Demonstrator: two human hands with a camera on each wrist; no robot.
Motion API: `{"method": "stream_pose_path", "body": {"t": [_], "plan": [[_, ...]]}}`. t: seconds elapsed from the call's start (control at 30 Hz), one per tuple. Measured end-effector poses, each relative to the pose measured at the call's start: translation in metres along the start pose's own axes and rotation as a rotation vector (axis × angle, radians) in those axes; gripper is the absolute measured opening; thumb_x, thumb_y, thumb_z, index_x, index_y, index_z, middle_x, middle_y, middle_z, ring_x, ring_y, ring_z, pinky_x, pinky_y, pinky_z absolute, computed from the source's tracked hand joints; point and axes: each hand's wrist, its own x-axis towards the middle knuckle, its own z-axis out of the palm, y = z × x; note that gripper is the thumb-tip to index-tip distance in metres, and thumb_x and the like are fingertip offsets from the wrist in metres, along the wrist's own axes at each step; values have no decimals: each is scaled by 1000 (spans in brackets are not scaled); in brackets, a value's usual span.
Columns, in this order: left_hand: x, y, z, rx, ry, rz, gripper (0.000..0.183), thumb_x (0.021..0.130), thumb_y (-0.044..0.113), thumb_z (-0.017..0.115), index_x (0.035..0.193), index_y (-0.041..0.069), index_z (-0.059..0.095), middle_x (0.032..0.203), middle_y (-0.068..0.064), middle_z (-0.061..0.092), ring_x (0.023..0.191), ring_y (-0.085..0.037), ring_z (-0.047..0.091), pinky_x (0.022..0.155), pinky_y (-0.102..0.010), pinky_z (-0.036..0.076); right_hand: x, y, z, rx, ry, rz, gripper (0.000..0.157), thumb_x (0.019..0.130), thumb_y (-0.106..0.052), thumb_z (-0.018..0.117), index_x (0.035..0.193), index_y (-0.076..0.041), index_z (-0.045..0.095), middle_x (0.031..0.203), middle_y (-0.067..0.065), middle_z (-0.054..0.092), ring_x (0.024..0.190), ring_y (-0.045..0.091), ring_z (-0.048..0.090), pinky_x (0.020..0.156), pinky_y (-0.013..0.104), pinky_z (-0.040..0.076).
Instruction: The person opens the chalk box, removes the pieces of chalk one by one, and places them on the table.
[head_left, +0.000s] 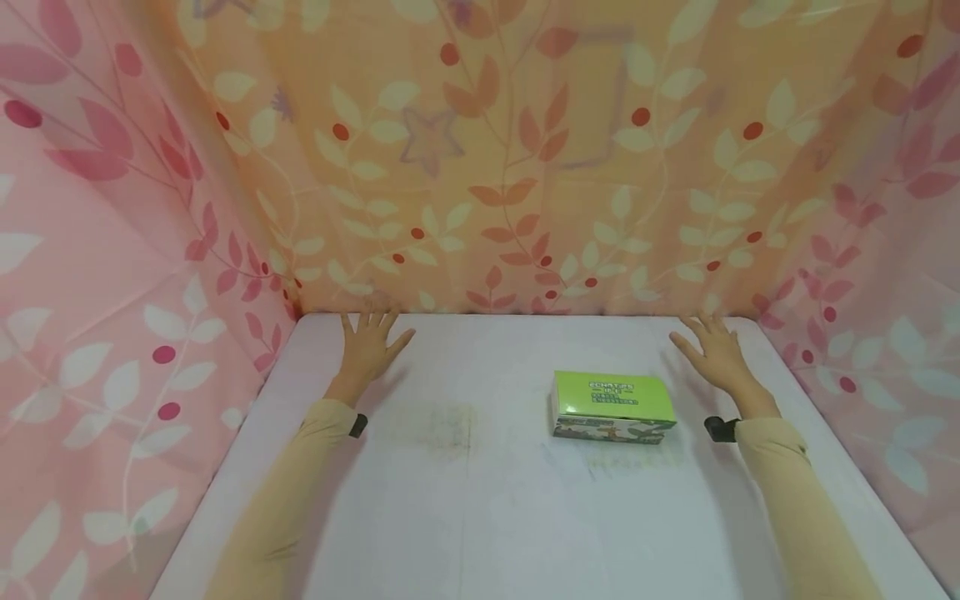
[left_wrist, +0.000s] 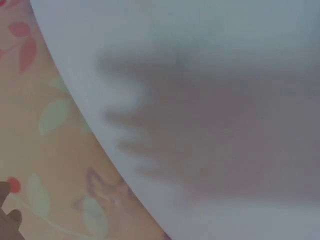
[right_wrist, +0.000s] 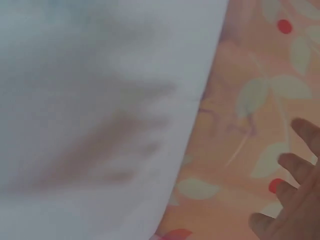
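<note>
A glossy, oblong green box [head_left: 615,400] lies on the smudged white counter [head_left: 510,517] near the right hand [head_left: 718,357]; that and the left hand [head_left: 366,350] spread their fingers [right_wrist: 298,169] apart; leaf-printed cloth [head_left: 480,167] hangs behind.

The box [head_left: 613,402] looks like glossy card, the table [head_left: 510,525] smooth and matt, the curtain [head_left: 480,225] and sleeves [head_left: 285,490] creased cloth.

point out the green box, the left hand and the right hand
green box [head_left: 613,402], head view, its green top
left hand [head_left: 367,349], head view, back of the hand
right hand [head_left: 719,357], head view, back of the hand
</note>
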Motion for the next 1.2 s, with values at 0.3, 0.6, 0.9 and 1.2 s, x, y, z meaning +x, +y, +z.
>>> {"method": "stream_pose_path", "body": {"t": [0.3,0.6,0.9,1.2], "plan": [[-14,58,16,-185,4,57,62,90,40,55,145,20,31,138,-11,47,128,-32,41,106,-65,11,-16,-19,-2,75,-94,22,66,89,-42,58,137,-1,40,147,30,20,131,52,18,97,71,17],[-31,115,37,-458,-85,155,60,91,36,57,143,15,36,130,-10,54,123,-26,49,106,-61,22,-32,-52,1,144,-141,1,61,89,-40,59,136,-6,43,140,24,38,129,46,30,99,65,24],[-48,164,49,-660,-331,174,74,85,51,58,146,22,28,146,1,36,135,-18,33,108,-39,31,-47,-82,19,247,-243,-49,57,87,-42,61,135,-16,47,140,13,43,133,40,30,100,63,27],[-52,212,73,-779,-445,188,97,75,49,72,149,22,15,152,0,21,140,-17,20,111,-40,25,-54,-88,28,238,-292,-132,70,76,-43,73,133,-9,49,143,21,37,135,48,19,102,68,11]]}}
